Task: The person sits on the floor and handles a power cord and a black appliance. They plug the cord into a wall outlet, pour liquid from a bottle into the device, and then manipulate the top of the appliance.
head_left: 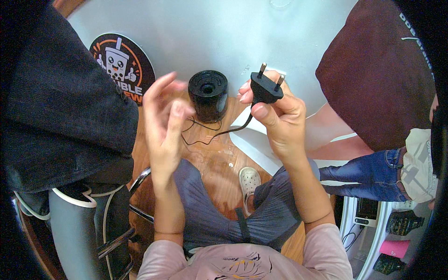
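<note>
Hand, left (164,123): fingers blurred, loosely parted. Cylinder (207,100), black, upright on wooden floor (212,161) between the hands, thin cord (220,134) beside its base. Plug (266,87), black, two-pinned, prongs upward, pinched by fingers of right hand (285,123).

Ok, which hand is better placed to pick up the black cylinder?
Probably your left hand: it looks empty, though blurred, and shows close beside the cylinder in this view. Your right hand is busy gripping the plug, and letting go could drop it.
</note>
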Motion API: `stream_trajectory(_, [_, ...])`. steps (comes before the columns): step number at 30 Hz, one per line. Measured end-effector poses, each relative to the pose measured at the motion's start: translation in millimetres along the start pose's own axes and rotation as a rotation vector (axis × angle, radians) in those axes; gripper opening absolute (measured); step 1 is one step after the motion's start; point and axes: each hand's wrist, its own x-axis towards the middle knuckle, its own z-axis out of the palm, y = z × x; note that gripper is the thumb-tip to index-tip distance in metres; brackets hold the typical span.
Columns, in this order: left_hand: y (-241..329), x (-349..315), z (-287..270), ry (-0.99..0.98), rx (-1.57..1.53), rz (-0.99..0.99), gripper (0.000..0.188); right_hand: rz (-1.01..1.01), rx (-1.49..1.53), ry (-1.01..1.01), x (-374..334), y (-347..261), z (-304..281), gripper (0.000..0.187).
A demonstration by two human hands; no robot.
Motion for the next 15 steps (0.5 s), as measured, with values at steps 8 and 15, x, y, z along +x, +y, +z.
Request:
stream_trajectory(8, [-106.9,-200.9,-109.8,-0.151,1.169,-0.74,0.097,-0.087,-0.1,0.047,2.8,3.2,-2.3,0.025])
stream_trajectory(15, [-69.7,-259.0,-133.8,-0.455,0.852,-1.172,0.085,-0.269,-0.474,0.027,3.2,17.8,-9.8,0.031])
